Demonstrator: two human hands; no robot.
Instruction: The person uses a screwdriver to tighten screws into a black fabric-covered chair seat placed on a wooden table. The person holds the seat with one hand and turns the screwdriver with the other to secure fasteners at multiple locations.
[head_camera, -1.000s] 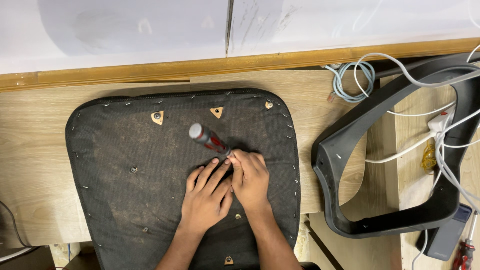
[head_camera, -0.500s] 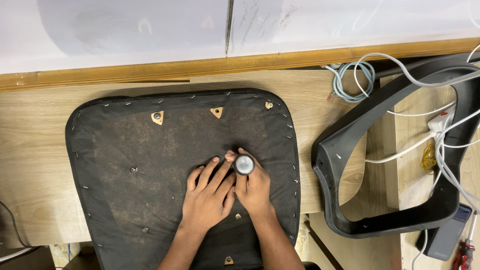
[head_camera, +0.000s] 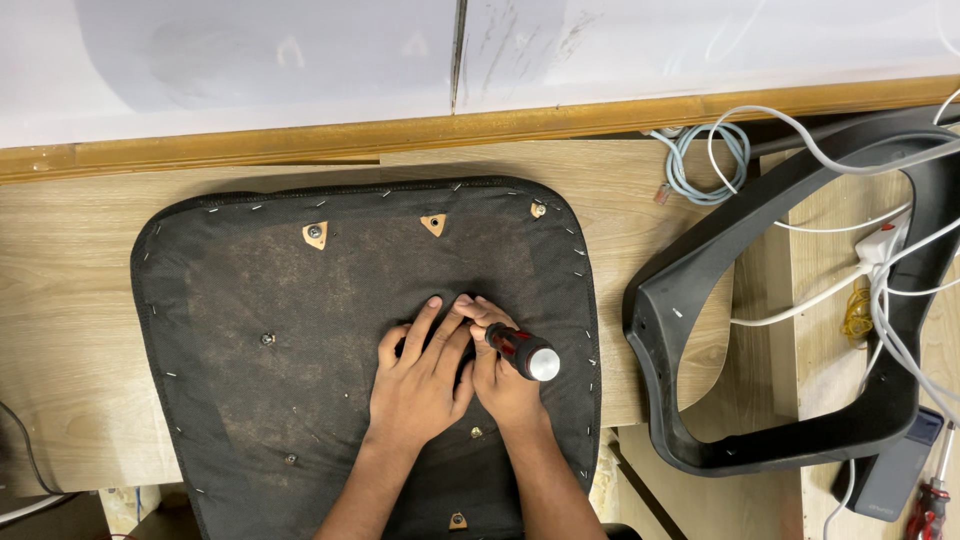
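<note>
A black fabric-covered chair seat (head_camera: 300, 300) lies underside up on the wooden table, with staples along its edge and small triangular cut-outs showing bolt holes. My right hand (head_camera: 505, 385) grips a screwdriver (head_camera: 523, 352) with a red and black handle and a silver end cap; its handle tilts toward the lower right and its tip is hidden under my fingers near the seat's middle. My left hand (head_camera: 420, 380) lies flat on the fabric right beside it, fingers spread and touching the right hand.
A black plastic chair frame (head_camera: 800, 300) lies to the right on the table (head_camera: 60, 300). White cables and a coiled light-blue cable (head_camera: 700, 160) run across the upper right. Another red-handled screwdriver (head_camera: 930, 500) and a dark grey box (head_camera: 890, 480) sit at the lower right corner.
The screwdriver handle swung from leaning up-left, through pointing at the camera, to leaning toward the lower right. Both hands stayed at the same spot on the seat.
</note>
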